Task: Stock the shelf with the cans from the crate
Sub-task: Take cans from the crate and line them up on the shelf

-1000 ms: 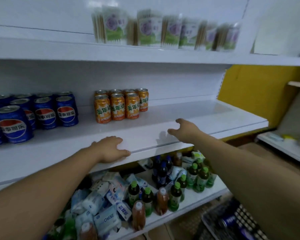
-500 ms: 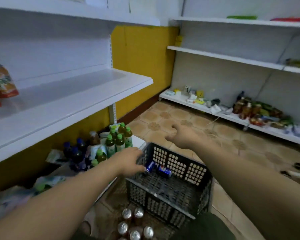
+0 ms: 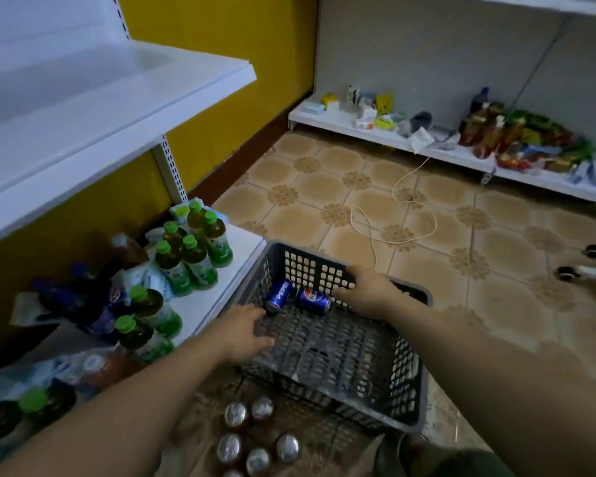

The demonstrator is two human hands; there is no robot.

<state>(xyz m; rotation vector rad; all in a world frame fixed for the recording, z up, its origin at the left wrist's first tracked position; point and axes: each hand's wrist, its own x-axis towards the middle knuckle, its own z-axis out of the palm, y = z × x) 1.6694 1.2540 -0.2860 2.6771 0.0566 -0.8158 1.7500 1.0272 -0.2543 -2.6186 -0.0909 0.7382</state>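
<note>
2 Pepsi cans (image 3: 278,295) (image 3: 313,300) in crate (image 3: 408,370); L hand (image 3: 245,333), R hand (image 3: 369,290) nr.

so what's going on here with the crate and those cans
A person is bent over a dark plastic crate on the floor, with both hands down in it. Two blue Pepsi cans lie on their sides at its far end. The left hand is open just short of the left can, and the right hand is beside the right can. Neither grips one yet. More cans stand on the floor near the crate, and the white shelf is up on the left.
</note>
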